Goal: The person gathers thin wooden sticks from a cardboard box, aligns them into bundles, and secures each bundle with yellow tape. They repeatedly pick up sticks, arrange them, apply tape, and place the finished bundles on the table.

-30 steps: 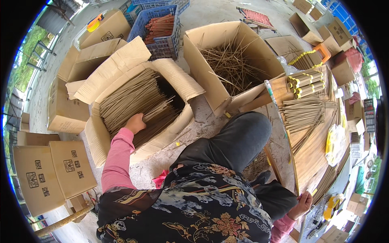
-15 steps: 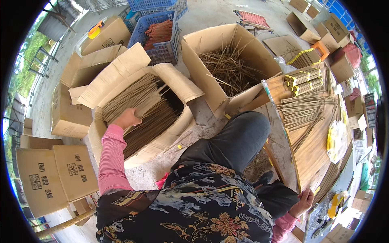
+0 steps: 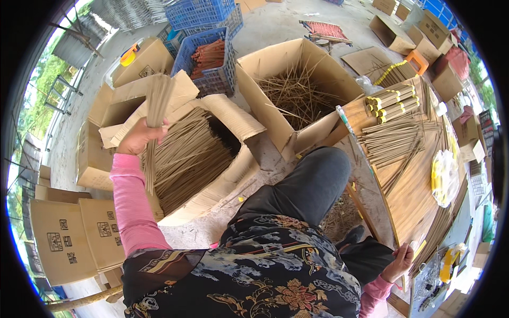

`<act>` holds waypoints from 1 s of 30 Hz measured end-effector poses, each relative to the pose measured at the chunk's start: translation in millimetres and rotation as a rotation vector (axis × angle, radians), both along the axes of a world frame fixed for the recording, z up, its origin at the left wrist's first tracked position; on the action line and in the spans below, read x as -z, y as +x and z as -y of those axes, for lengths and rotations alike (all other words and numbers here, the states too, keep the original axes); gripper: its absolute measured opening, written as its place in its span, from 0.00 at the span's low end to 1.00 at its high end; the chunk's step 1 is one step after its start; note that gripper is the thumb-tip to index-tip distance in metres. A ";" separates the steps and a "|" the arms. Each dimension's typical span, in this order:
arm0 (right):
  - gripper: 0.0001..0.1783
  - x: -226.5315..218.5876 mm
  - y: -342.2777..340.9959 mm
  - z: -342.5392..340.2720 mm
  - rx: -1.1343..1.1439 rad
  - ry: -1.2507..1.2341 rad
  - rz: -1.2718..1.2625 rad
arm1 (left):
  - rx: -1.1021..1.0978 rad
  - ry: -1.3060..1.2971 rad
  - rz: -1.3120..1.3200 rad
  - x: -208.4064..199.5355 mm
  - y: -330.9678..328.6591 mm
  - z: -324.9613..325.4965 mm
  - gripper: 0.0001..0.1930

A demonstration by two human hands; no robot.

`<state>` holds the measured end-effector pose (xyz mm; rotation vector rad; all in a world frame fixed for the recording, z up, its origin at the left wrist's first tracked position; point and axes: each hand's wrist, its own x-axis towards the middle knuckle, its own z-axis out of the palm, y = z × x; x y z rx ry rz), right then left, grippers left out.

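A bundle of thin brown incense sticks [image 3: 157, 106] stands nearly upright in my left hand [image 3: 141, 137], which is closed around it. Below and beside it, an open cardboard box [image 3: 204, 193] holds many more loose sticks [image 3: 199, 159], lying lengthwise. My right hand [image 3: 398, 262] is at the lower right, by the edge of the wooden table [image 3: 419, 206]. Its fingers are curled together. A small yellow strip [image 3: 420, 248] shows near the fingertips, but I cannot tell whether they grip it.
Yellow-banded bundles [image 3: 392, 103] and loose sticks [image 3: 395, 140] lie on the table with a clear plastic bag [image 3: 443, 177]. A second box [image 3: 265, 114] holds tangled sticks. Blue crates [image 3: 204, 58] stand behind. A yellow tape dispenser [image 3: 449, 265] sits at lower right.
My left hand has risen out of the box toward the left, lifting the bundle of incense sticks from lying flat to nearly upright. My right hand has barely moved.
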<state>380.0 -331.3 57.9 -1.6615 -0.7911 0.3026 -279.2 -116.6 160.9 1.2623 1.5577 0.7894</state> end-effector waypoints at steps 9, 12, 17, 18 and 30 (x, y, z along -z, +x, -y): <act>0.09 6.7 4.1 -0.7 -0.018 0.030 -0.050 | -0.162 0.186 -0.092 -38.6 -12.8 13.2 0.07; 0.09 2.3 3.1 -6.1 -0.030 0.039 -0.039 | -0.223 0.298 -0.062 -52.4 -6.9 11.7 0.06; 0.09 4.4 2.2 -7.3 -0.041 0.089 -0.106 | -0.142 0.440 0.190 -76.2 11.5 2.3 0.06; 0.09 3.0 0.5 -10.9 -0.048 0.091 -0.102 | -0.110 0.454 0.255 -80.5 22.3 -3.3 0.06; 0.06 -10.7 -18.0 -15.0 -0.006 0.050 -0.129 | 0.214 0.120 0.242 -47.2 189.5 -167.0 0.15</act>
